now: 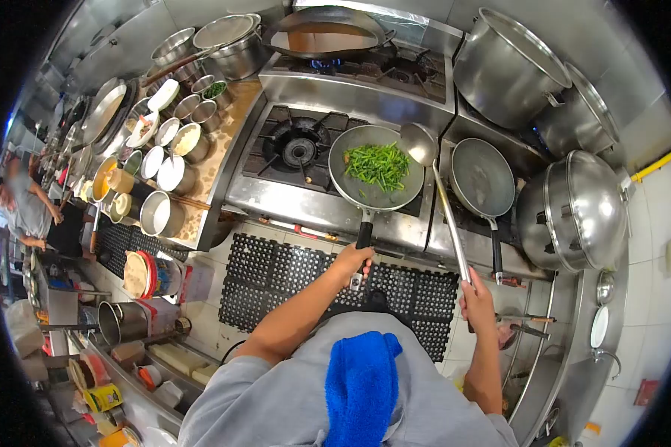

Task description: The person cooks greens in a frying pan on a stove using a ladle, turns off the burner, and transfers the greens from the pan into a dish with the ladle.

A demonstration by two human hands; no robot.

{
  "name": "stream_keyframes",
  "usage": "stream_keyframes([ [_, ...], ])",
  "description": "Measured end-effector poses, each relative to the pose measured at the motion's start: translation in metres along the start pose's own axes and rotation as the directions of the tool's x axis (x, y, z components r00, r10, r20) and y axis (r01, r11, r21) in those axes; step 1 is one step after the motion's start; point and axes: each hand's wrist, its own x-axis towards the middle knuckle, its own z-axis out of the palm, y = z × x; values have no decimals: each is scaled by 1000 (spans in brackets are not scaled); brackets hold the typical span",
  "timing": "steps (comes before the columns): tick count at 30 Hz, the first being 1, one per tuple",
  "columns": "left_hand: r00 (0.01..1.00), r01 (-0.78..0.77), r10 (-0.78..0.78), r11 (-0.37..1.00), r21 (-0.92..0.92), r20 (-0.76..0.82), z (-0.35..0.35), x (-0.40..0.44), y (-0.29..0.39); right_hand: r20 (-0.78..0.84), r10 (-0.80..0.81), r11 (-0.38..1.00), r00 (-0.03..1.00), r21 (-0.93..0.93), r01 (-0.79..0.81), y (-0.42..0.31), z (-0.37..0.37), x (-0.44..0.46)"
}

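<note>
My left hand [353,264] is closed round the black handle of a grey frying pan [343,179] on the stove. Chopped green vegetables [380,165] lie in a heap inside that pan. In my right hand [478,299] is the long handle of a metal ladle [419,141]. The ladle's bowl hangs at the pan's right rim; whether it touches the rim I cannot tell. A second frying pan [483,179] sits on the burner to the right, with nobody holding it. An uncovered burner [300,151] is left of the vegetables.
A wok of brown liquid [323,39] stands over a blue flame at the back. Large steel pots [511,71] and a domed steamer [585,211] are on the right. Left, a counter bears several metal containers [162,214]. Another person [24,201] stands far left. Black mats [276,279] cover the floor.
</note>
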Motion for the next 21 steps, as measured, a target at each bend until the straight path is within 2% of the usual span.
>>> stream_keyframes([
  [3,998,-29,30,999,-32,50,-8,14,-7,16,-23,999,1000,45,22,11,8,6],
  [5,998,-65,62,987,-147,-27,-5,7,-6,10,-13,998,1000,59,13,6,12,4],
  [7,999,-35,37,973,-227,7,-13,3,-13,24,-6,998,1000,56,5,6,11,6],
  [9,994,110,-96,942,-317,60,-20,-3,-24,34,3,998,999,55,-4,5,11,8],
  [10,990,122,-100,964,-237,102,-22,-6,-26,35,-9,999,999,37,8,3,11,8],
  [13,995,94,-85,969,-230,49,-14,-9,-30,43,-19,1000,999,21,18,1,14,9],
  [21,1000,0,0,953,-304,0,11,7,-13,69,-34,999,997,18,33,-6,17,14],
])
